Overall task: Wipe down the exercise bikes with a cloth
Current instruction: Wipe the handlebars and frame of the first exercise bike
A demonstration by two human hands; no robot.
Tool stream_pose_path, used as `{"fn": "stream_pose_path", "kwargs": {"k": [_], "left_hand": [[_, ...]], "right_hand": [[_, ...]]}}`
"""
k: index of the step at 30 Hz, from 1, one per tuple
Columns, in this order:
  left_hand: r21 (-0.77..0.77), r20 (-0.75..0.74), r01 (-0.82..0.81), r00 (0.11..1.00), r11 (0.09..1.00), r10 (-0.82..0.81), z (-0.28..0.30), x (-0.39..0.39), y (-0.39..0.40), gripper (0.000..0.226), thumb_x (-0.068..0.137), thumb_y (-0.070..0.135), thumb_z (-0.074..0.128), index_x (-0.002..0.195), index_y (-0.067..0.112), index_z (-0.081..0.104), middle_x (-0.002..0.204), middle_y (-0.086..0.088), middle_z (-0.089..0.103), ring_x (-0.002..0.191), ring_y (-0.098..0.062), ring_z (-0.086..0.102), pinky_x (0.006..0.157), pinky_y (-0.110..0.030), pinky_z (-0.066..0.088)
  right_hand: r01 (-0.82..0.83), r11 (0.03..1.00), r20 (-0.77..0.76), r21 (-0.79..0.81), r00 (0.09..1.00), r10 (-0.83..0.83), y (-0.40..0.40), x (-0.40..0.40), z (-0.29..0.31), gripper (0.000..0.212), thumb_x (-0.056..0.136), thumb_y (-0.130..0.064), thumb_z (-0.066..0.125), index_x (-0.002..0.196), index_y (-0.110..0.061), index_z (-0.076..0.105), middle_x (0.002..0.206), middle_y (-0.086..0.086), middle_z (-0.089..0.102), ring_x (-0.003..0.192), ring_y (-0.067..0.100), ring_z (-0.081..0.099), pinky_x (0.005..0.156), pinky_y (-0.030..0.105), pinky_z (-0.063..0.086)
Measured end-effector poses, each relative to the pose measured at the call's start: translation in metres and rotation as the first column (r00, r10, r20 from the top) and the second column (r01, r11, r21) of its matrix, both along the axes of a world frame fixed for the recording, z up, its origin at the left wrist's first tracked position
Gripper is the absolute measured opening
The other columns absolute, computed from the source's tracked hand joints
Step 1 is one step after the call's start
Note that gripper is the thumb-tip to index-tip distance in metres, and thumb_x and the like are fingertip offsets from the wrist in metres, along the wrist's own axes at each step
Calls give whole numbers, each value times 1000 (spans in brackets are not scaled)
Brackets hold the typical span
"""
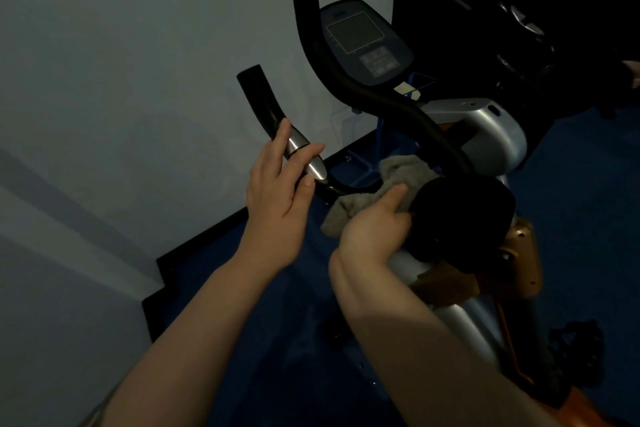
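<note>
Dim room, pale wall at 9 o'clock, blue floor (pixel 277 340) below.

Left hand (pixel 280 198): fingers fairly straight, laid along the left handlebar (pixel 277 128), thumb and fingertips against its chrome sensor band (pixel 304 156). A loose brace, not a closed grip.

Right hand (pixel 374 229), at 3 o'clock of the left hand: fingers curled, bunching the grey cloth (pixel 391 180) against the bar where it meets the black hub (pixel 464 218) at frame centre. Part of the cloth hangs loose toward 8 o'clock.

Exercise bike (pixel 495 135): console (pixel 363 42) at 12 o'clock, right handlebar (pixel 311 28) sweeping up past it. A second machine sits dark at 2 o'clock.

Risks, as judged:
- Loose cloth tail could snag on the hub or drop to the floor if the hold slackens.
- Left hand covers the sensor band; that patch may go unwiped.
- Low light: missed spots likely on black parts.
- Console and right handlebar look not yet reached.
</note>
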State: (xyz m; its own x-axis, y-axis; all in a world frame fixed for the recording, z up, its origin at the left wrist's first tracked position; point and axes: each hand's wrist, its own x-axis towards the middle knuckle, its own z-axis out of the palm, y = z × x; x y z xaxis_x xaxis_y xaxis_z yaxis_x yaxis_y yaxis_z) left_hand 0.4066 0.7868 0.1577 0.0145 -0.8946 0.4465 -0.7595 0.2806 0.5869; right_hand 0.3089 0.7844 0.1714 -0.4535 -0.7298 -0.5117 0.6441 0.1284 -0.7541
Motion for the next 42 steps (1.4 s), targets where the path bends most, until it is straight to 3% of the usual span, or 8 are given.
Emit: {"fn": "stream_pose_path", "kwargs": {"k": [11,19,22,26,29,32,37,42], "left_hand": [[37,-83,82,993,996,-79,8,9,3,38,102,29,36,139,27,47,158,13,12,143,-2,16,114,-22,11],[-3,-259,78,963,997,-77,15,12,8,36,100,23,39,134,27,49,155,10,28,139,0,28,114,-25,22],[-26,-359,38,932,999,-45,16,10,7,36,99,25,38,134,29,48,154,11,30,138,2,29,110,-15,22],[0,-447,-21,894,1000,19,14,1,3,38,103,22,36,140,26,41,153,14,30,138,4,27,112,-18,21],[6,-497,-14,867,1000,15,12,-6,4,43,101,24,35,144,22,38,154,15,26,140,5,24,115,-20,20],[21,-564,8,826,1000,6,14,-7,7,45,99,28,35,144,22,39,155,14,26,140,6,24,113,-14,21],[49,-600,-50,797,998,70,25,-7,8,43,100,25,36,142,18,44,149,12,39,132,12,34,101,-2,26],[71,-596,-114,792,991,134,26,-12,6,37,102,18,36,137,19,49,147,12,41,133,8,36,106,-7,27]], "right_hand": [[-250,953,-327,-169,927,185,57,8,-5,46,94,-35,51,136,-38,32,136,-2,46,116,3,52,83,4,45],[-439,832,-508,-339,830,230,32,-5,25,54,97,-25,54,143,-40,29,139,-10,46,117,-3,51,94,15,47],[-695,678,-768,-240,563,306,-4,-27,41,55,98,-18,51,143,-38,28,147,-4,34,127,7,43,94,9,41],[-851,291,-850,437,-284,444,-38,-31,50,51,102,-34,39,149,-25,23,144,10,35,118,22,48,93,32,43],[-666,176,-688,725,-687,232,-45,-47,52,42,100,-36,46,134,-17,32,123,10,48,97,20,52,69,30,37],[-667,87,-666,740,-709,230,-61,-59,56,21,99,-44,42,101,-23,40,92,-1,52,79,13,51,58,26,34],[-930,-77,-704,360,-325,632,-84,-45,46,39,99,-51,33,125,-25,47,117,-4,58,105,7,56,91,23,43],[-697,-210,-685,686,-716,135,-100,-72,36,35,90,-63,43,108,-33,38,90,-15,56,81,-5,54,64,15,39]]}}
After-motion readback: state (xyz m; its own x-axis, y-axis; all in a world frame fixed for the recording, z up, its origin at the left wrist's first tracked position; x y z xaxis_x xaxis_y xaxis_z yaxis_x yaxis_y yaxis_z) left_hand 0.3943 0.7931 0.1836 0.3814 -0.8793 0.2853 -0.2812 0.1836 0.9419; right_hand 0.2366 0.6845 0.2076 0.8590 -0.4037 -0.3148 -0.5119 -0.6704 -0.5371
